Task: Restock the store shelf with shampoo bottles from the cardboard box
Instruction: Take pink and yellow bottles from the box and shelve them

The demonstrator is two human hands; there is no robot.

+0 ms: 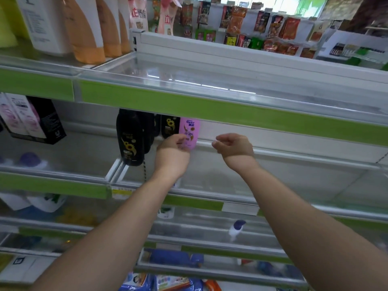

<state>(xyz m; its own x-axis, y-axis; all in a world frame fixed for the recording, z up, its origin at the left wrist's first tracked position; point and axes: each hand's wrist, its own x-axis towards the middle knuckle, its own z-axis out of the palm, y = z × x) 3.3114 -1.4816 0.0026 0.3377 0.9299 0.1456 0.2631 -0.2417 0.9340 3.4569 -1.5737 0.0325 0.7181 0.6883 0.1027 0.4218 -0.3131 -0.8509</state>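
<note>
Step in hand: placing — a pink shampoo bottle [189, 133] is being set at the back of the middle shelf [283, 181], just beside the row of black bottles [130, 139].
Left hand [174, 148]: reached deep under the upper shelf edge, fingers curled round the lower part of the pink bottle; it looks to have hold of it, though the grip itself is partly hidden by the back of the hand.
Right hand [235, 147]: beside the left hand and apart from the bottle, fingers loosely curled, holding nothing.
Pink bottle: upright, touching or nearly touching the nearest black bottle on its left; I cannot tell whether its base is fully down on the shelf.
Space to the right of the hands: bare shelf floor — room for more bottles.
Cardboard box: not in view.
Next move, as a judgement: seat the bottle flat, label facing out, let go without tipping it into the black row, then draw both arms back for another bottle.
Risk: the low shelf edge above the hands leaves little clearance on withdrawal.
</note>
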